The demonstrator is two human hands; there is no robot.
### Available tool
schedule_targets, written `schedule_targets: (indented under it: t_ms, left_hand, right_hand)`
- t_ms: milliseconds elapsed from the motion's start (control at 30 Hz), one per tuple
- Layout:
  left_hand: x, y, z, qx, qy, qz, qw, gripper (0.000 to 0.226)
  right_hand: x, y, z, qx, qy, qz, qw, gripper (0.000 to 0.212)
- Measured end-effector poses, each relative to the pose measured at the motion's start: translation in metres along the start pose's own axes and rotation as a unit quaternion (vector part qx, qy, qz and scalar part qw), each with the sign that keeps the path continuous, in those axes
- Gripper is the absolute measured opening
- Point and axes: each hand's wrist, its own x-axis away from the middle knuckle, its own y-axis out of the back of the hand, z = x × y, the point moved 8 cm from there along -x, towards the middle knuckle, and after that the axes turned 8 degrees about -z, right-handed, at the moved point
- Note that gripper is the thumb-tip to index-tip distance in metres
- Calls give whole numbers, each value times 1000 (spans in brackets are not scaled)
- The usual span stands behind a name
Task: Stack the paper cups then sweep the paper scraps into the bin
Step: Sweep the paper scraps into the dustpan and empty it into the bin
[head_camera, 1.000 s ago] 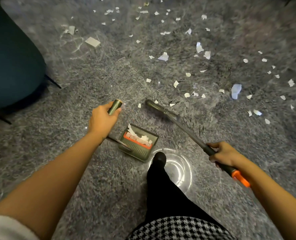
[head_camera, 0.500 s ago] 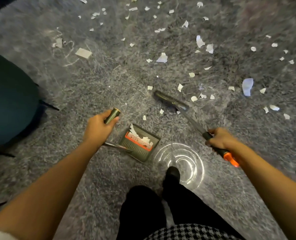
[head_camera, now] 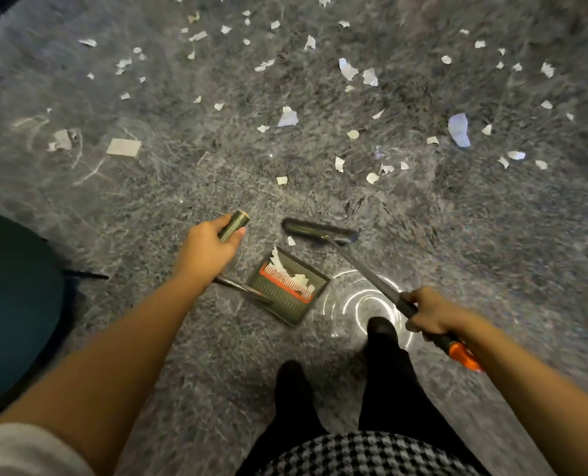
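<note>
Two grips: left hand [head_camera: 206,247] on dustpan handle [head_camera: 234,224], right hand [head_camera: 430,312] on broom [head_camera: 320,230].

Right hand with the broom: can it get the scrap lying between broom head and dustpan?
Likely yes. The right hand grips the broom, whose head sits right beside that scrap; only bare carpet separates it from the dustpan, which the left hand holds.

You were standing in a carpeted room of a home, by the look of it a living room: a shaggy grey carpet [head_camera: 148,207] covered the whole floor, and a teal upholstered chair [head_camera: 11,304] on a thin dark leg [head_camera: 86,275] sat at its left edge. The long-handled dustpan [head_camera: 285,309] and broom [head_camera: 320,230] among the paper scraps [head_camera: 287,117] were ordinary household cleaning kit.
</note>
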Motion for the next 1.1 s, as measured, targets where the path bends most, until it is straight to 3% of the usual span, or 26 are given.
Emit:
schedule_targets:
  t_ms: [300,567,733,1100]
  left_hand:
    - [-12,4,-4,27,-55,34,998,35]
    - [-12,4,-6,13,-77,20,997,33]
    - [-12,6,-3,23,-81,24,996,34]
    - [-37,48,37,58,-53,-30,996,34]
  right_hand:
    - [79,-89,1,-42,-20,35,998,66]
    - [141,-108,1,-158,-38,29,986,71]
    - [152,-99,1,-221,-62,-4,973,73]
    - [111,-31,36,-228,-55,-90,968,68]
